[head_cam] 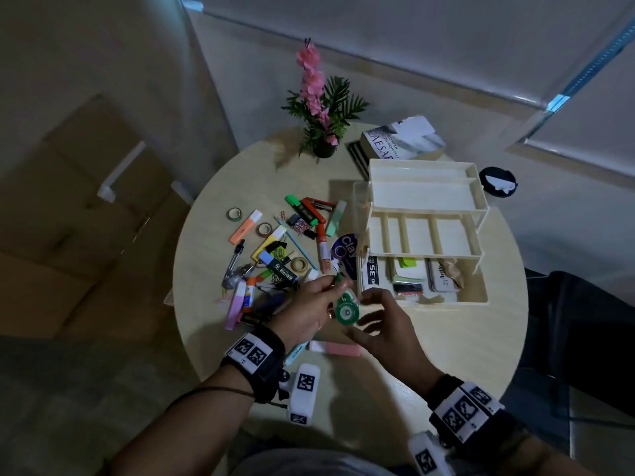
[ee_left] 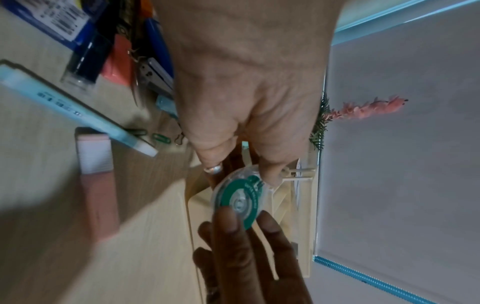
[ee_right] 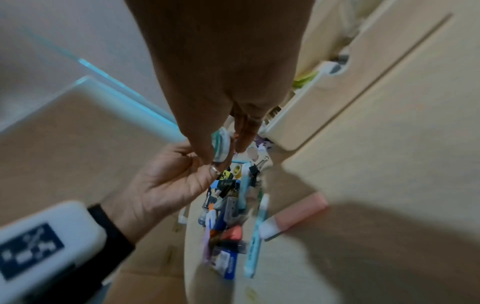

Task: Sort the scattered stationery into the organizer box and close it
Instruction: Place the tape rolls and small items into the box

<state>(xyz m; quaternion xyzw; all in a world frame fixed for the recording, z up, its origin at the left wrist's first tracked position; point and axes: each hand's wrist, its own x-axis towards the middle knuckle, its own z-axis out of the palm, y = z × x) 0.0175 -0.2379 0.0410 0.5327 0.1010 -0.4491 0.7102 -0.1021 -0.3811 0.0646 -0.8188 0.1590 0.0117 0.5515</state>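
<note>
Worktop: round, pale wood; your stationery pile sits left.
Left hand: you pinch the green tape dispenser above the worktop.
Right hand: fingers loose, touching it.
Organizer box: open, just right.
Risk: a mistimed handover could drop it.

A round pale wooden bench fills mid-frame. On it lie scattered stationery at centre left, an open cream organizer box at right, a potted flower and books toward the top, and a pink eraser low centre.
</note>
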